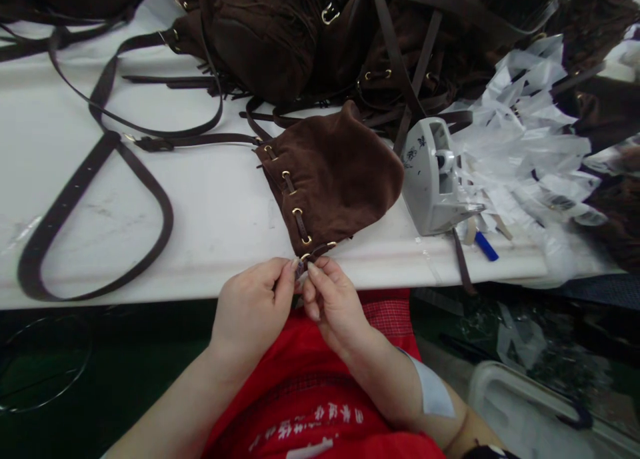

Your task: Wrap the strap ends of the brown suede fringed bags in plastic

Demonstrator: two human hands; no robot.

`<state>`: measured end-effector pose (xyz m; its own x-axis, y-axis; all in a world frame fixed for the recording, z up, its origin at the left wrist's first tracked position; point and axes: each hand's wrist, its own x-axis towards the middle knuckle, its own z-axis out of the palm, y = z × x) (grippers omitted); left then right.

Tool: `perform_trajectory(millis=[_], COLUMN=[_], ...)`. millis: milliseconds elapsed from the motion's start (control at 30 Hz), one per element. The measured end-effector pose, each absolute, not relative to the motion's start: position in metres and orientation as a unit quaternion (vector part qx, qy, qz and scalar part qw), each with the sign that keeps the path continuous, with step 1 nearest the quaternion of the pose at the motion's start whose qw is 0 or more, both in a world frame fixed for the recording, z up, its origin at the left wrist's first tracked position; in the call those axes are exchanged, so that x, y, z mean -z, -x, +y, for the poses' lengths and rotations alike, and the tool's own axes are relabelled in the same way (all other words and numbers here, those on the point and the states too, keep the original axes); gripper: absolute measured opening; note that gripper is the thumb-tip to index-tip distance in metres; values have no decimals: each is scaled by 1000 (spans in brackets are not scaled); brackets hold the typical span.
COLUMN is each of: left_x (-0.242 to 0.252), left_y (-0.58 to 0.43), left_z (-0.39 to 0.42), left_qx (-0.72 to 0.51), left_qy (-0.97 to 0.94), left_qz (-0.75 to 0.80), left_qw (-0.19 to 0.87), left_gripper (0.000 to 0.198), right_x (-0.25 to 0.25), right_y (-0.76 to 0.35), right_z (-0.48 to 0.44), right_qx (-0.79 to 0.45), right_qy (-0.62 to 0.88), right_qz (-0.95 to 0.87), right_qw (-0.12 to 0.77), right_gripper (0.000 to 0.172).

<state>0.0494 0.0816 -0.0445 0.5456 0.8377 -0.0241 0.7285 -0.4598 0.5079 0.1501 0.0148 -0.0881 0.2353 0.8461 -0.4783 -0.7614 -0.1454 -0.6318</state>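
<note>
A small brown suede pouch with gold eyelets lies on the white table near its front edge. A thin brown drawstring is laced through the eyelets and runs down to the table edge. My left hand and my right hand meet just below that edge, fingertips pinched together on the drawstring's end. Both hands are closed in a pinch. The strap end itself is mostly hidden between the fingers.
A long dark brown strap loops across the table's left. A heap of brown suede bags fills the back. A grey tape dispenser stands right of the pouch, beside crumpled clear plastic wrap.
</note>
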Motion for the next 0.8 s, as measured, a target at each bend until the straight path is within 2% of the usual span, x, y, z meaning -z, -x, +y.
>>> perform_trajectory(millis=[133,200,267,333,400,467,533,600,700,800], left_x=[52,61,73,81,82,76,68,59,49,42], left_y=[-44,-41,-44,-51,-60,-68,-73,-75,-73,-70], left_z=[90,97,105,111,111,106,97,87,70,48], left_qx=[-68,-9,42,79,89,66,16,-38,-98,-51], left_qy=[-801,-768,-730,-690,-658,-653,-686,-748,-836,-897], left_qz=[433,418,419,402,378,365,358,352,346,355], left_qw=[408,485,538,597,645,660,634,561,415,258], left_gripper=[44,45,49,53,55,55,53,49,43,40], right_x=[82,76,70,62,55,53,57,66,74,68], right_y=[-168,-193,-231,-280,-331,-373,-401,-415,-421,-423], right_z=[-4,-24,-47,-71,-93,-106,-110,-108,-100,-102], right_qx=[-663,-625,-480,-243,-32,48,37,14,6,-10], right_qy=[468,532,643,764,857,921,944,944,936,938], right_qz=[-144,-204,-251,-277,-279,-279,-297,-325,-351,-345], right_qw=[567,533,541,530,432,269,139,58,-1,-34], right_gripper=[37,33,27,21,19,26,34,35,33,35])
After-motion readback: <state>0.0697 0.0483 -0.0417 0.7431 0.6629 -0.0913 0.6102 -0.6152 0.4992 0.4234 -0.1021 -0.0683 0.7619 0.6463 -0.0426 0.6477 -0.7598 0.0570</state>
